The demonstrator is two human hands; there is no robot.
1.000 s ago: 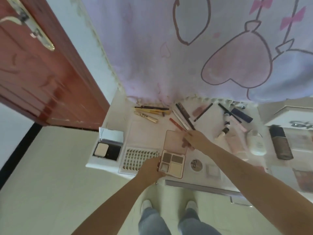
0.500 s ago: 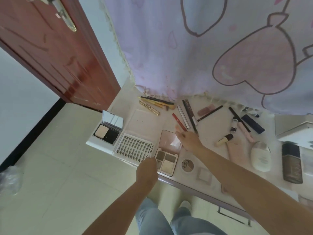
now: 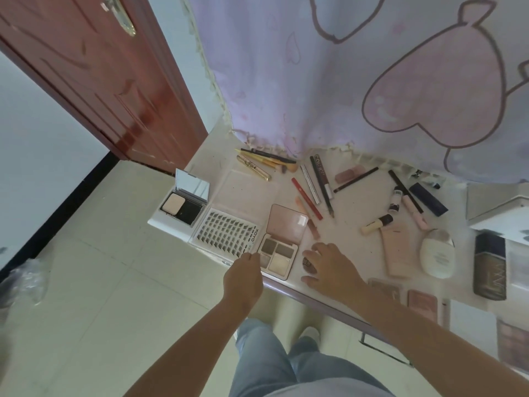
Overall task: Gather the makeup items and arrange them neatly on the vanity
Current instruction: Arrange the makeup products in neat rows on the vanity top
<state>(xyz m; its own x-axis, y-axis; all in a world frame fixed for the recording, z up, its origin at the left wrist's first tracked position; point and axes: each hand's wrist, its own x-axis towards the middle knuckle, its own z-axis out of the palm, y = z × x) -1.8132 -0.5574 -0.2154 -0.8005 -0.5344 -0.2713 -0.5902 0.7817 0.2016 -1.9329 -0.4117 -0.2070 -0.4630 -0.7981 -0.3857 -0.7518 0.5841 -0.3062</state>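
Observation:
Makeup lies scattered on the white vanity (image 3: 353, 206). An open eyeshadow palette (image 3: 279, 255) with a pink lid sits at the front edge, beside a clear tray of false lashes (image 3: 226, 233) and an open powder compact with a mirror (image 3: 183, 207). My left hand (image 3: 243, 277) pinches the palette's near left edge. My right hand (image 3: 329, 265) is curled over a small round compact (image 3: 307, 263), hiding most of it. Pencils and liners (image 3: 312, 187) fan out behind the palette, and gold brushes (image 3: 266, 163) lie by the curtain.
A pink tube (image 3: 396, 250), white bottle (image 3: 436, 255) and dark foundation bottle (image 3: 489, 267) lie to the right, with blush pans (image 3: 422, 303) near the edge. A lilac curtain (image 3: 343, 81) hangs behind. A red door (image 3: 94, 75) stands left, over a tiled floor (image 3: 100, 296).
My right hand has drawn back from the pencils behind the palette and come down over the round compact. My left hand stays at the palette's edge. The camera has swung left and closer.

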